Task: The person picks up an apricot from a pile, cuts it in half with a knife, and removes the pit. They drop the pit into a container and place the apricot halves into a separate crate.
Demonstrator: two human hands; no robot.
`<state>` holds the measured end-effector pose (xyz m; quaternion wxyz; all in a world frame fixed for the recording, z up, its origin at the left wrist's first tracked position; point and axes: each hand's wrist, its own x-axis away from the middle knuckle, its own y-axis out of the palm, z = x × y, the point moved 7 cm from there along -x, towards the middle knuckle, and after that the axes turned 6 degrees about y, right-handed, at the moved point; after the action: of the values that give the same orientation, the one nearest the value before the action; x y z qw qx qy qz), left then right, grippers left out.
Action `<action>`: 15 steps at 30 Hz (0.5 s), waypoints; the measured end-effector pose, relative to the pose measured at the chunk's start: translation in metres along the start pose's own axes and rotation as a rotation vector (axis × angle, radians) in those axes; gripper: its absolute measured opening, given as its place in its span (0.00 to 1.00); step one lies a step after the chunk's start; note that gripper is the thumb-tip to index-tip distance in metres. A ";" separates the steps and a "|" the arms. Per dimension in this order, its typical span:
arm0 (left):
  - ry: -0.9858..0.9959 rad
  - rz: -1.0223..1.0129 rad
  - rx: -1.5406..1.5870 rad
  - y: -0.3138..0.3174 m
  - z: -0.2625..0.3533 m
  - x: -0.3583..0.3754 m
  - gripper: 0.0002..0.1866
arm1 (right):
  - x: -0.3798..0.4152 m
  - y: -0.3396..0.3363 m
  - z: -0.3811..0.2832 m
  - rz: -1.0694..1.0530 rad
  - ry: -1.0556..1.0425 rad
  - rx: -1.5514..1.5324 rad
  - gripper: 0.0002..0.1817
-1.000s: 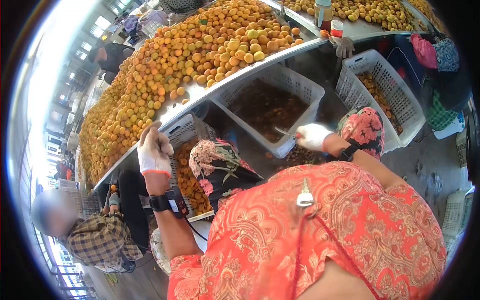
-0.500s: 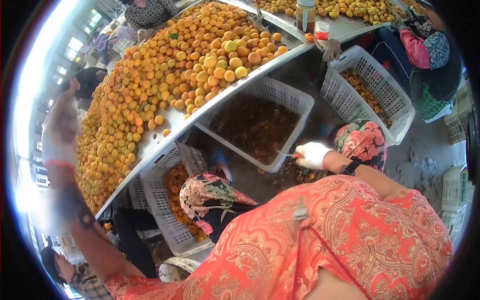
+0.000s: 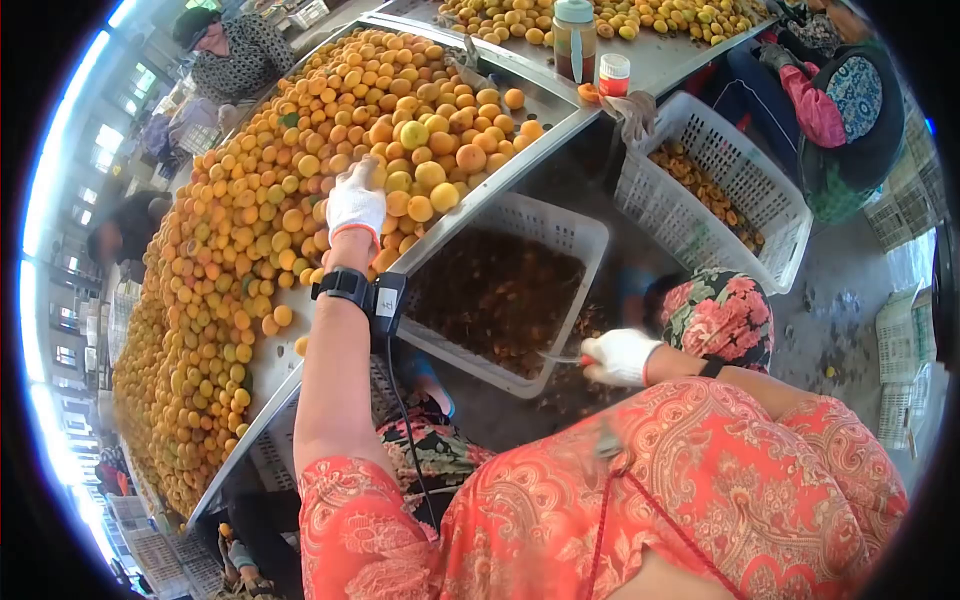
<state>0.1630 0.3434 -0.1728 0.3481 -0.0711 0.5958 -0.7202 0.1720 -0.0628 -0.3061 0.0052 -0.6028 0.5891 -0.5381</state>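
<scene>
My left hand [image 3: 357, 203], in a white glove, reaches into the heap of orange apricots [image 3: 250, 190] on the metal table. Its fingertips are bent down against the fruit, and what they hold, if anything, cannot be made out. My right hand [image 3: 617, 357], gloved too, is closed round the handle of a small knife [image 3: 566, 358] near my knee. The thin blade points left, over the near edge of a white crate [image 3: 590, 245] with dark, wet contents.
A second crate [image 3: 790, 225] at the right holds halved fruit. A bottle [image 3: 574, 42] and a red-and-white jar [image 3: 614, 75] stand on the table's far part. One person [image 3: 225, 60] is at the upper left, another [image 3: 850, 110] at the upper right.
My left hand has come from the far left, raised, onto the apricots. My right hand has shifted slightly down with the knife. The whole view has shifted a little.
</scene>
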 end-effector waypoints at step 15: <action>-0.162 0.064 1.977 -0.064 0.053 0.108 0.24 | 0.018 -0.062 -0.011 0.527 -0.257 -0.431 0.11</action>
<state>0.0828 0.2407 -0.1333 0.3097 0.2183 -0.2966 -0.8766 0.2036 -0.0498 -0.2506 0.0908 -0.4801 0.8187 -0.3017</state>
